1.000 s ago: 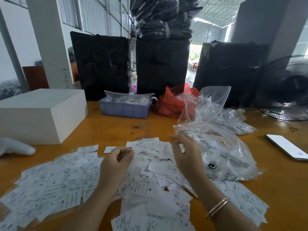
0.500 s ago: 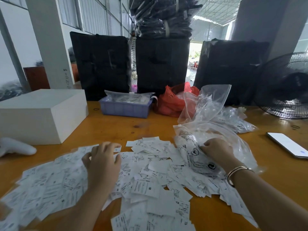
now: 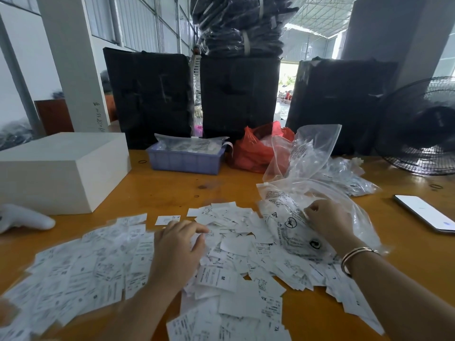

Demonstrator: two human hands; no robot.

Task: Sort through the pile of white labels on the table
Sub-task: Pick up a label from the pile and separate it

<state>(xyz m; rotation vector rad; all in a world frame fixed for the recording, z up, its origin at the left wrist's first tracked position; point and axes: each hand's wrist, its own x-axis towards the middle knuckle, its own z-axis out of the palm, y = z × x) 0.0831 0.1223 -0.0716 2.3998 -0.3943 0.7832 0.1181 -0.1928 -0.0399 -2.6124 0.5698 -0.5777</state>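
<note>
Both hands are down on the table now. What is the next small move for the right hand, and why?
Probably draw the clear plastic bag aside to the right, off the pile. The right hand grips its crumpled film, and the bag lies over the right part of the white labels, hiding some. The left hand rests with fingers spread on the labels and could hold them in place.

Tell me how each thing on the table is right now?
left hand: open, resting on the labels
right hand: gripping the clear bag
white labels: scattered loose
clear bag: crumpled, lying down
phone: screen lit
red bag: open
fan: cannot tell
</note>
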